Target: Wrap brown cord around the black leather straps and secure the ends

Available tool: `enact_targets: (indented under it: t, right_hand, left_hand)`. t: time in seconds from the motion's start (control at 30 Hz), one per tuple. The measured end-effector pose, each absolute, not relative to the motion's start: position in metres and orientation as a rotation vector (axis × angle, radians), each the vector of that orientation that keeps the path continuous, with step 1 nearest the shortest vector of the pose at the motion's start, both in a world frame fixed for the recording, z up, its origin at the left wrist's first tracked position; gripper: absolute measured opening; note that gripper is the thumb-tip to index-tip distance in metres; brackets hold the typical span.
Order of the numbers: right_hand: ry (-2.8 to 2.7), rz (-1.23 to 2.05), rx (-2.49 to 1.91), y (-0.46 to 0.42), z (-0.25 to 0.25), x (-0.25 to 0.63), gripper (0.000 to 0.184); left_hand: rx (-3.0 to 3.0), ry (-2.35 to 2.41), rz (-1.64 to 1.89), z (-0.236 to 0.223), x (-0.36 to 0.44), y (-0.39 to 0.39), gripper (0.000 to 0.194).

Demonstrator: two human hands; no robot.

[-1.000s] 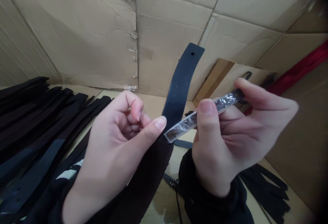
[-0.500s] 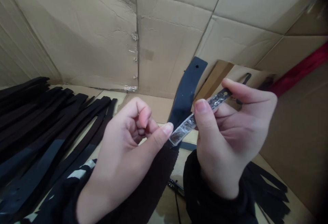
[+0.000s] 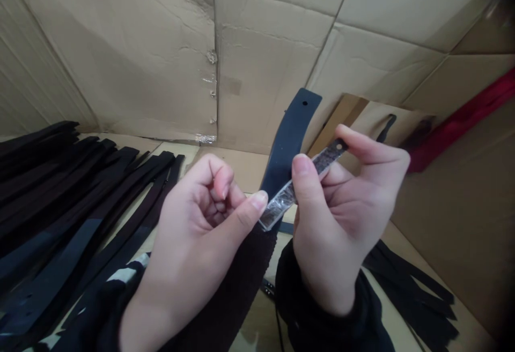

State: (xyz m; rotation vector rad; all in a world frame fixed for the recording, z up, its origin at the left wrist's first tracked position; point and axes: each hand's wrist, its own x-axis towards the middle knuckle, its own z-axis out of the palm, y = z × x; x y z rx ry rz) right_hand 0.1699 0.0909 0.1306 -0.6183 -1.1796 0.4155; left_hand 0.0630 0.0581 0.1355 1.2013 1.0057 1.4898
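My left hand [image 3: 201,244] is closed, its fingers curled and its thumb pressed at the edge of a long dark strap [image 3: 290,132]. The strap has a smooth blue-black end with a small hole, pointing up and away, and a dark fabric part running down below my hands. My right hand [image 3: 338,212] pinches a narrow flat strip [image 3: 279,202] with shiny clear film over it. A dark end with a hole shows by my right index finger. The strip lies slantwise across the strap, its lower end at my left thumb tip. The left fingers' exact grip is partly hidden.
Many dark straps [image 3: 80,180] lie in a pile on the left. More black strips [image 3: 418,298] lie at the right. Cardboard walls [image 3: 265,62] stand behind, with a brown cardboard piece [image 3: 340,118] and a red band [image 3: 462,116] at the right.
My right hand has moved left, bringing the film-covered strip nearer my left thumb and further over the strap. My left hand and the strap have shifted slightly left.
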Motion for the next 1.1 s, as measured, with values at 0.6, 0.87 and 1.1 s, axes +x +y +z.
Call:
enact_targets:
  t: [0.6,0.87,1.1]
  right_hand:
    - [-1.041,0.392,-0.563,0.091,0.133,0.170,0.024]
    - [-0.953,0.323,-0.563,0.091,0.134,0.169,0.022]
    - [-0.941,0.285,-0.556,0.089,0.134,0.167,0.022]
  left_hand:
    - [1.270,1.045,1.522,0.139,0.063,0.056,0.035]
    - [1.273,1.035,1.534,0.139,0.062,0.056,0.034]
    - [1.370,1.030,1.505,0.140,0.061,0.060,0.030]
